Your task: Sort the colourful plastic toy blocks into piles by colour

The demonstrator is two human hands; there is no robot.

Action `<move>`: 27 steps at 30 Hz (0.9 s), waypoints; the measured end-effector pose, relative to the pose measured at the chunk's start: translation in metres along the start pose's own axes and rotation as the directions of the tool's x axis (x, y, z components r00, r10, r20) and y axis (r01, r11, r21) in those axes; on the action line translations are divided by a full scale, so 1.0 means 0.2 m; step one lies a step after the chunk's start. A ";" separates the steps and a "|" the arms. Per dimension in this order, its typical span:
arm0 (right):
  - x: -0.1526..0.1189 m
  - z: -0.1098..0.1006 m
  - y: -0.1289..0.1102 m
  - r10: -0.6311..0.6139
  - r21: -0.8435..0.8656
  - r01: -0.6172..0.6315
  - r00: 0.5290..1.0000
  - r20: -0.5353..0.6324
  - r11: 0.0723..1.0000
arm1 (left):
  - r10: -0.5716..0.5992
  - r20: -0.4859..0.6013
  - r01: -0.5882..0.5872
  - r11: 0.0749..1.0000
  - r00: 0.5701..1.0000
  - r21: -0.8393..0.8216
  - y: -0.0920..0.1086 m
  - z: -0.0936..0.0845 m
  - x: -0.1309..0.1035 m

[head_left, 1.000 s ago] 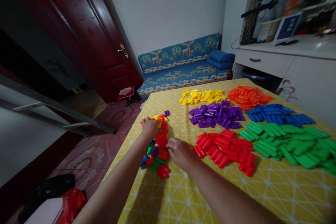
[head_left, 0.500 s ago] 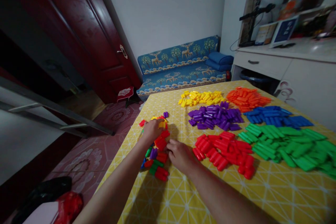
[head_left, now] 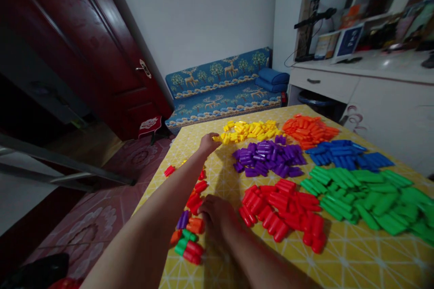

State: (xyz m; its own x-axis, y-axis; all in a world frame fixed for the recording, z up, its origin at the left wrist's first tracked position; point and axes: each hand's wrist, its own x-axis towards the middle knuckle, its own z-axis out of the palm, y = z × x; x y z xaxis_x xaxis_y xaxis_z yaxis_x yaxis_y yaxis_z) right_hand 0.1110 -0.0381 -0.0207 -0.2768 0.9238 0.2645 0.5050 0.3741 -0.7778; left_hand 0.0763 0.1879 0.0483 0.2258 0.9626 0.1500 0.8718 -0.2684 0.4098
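My left hand [head_left: 209,143] reaches to the near-left edge of a pile of yellow plastic building blocks [head_left: 252,130], its fingers closed on a yellow block [head_left: 216,138]. Below it, my right hand [head_left: 219,213] rests low over the cloth with curled fingers, beside a red block [head_left: 194,202] in the mixed-colour group. Whether anything is inside those fingers is hidden. That group also has a purple block [head_left: 182,220], an orange block [head_left: 195,225] and a green block [head_left: 189,235]. My left forearm covers part of it.
Sorted heaps of purple blocks [head_left: 269,156], red blocks [head_left: 281,207], orange blocks [head_left: 308,130], blue blocks [head_left: 339,153] and green blocks [head_left: 376,194] lie on the yellow patterned tablecloth [head_left: 349,257]. Beyond stand a blue sofa [head_left: 217,95] and a white cabinet [head_left: 389,108].
My left hand has moved from the mixed blocks forward and right to the yellow pile, closing on a yellow block. My right hand stays beside the mixed group. The view has shifted slightly right.
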 end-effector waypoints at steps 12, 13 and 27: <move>0.01 0.02 0.01 0.013 -0.146 -0.016 1.000 -0.023 0.989 | -0.011 -0.059 0.008 0.999 0.998 -0.050 0.24 0.20 0.27; 0.01 0.01 0.00 0.032 -0.155 -0.034 0.999 -0.016 0.987 | 0.003 -0.051 -0.005 0.999 0.999 -0.048 0.23 0.19 0.26; 0.00 -0.05 -0.01 0.008 -0.014 -0.008 1.000 -0.011 1.000 | -0.145 0.140 0.088 0.933 0.979 0.349 -0.63 -0.36 -0.11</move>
State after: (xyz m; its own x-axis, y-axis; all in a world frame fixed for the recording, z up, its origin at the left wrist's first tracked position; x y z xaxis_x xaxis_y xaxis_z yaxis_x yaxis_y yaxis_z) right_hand 0.1174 -0.0392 -0.0136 -0.2638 0.9276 0.2644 0.5191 0.3676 -0.7717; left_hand -0.0691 0.1969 0.0578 0.1561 0.9870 -0.0388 0.9850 -0.1526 0.0809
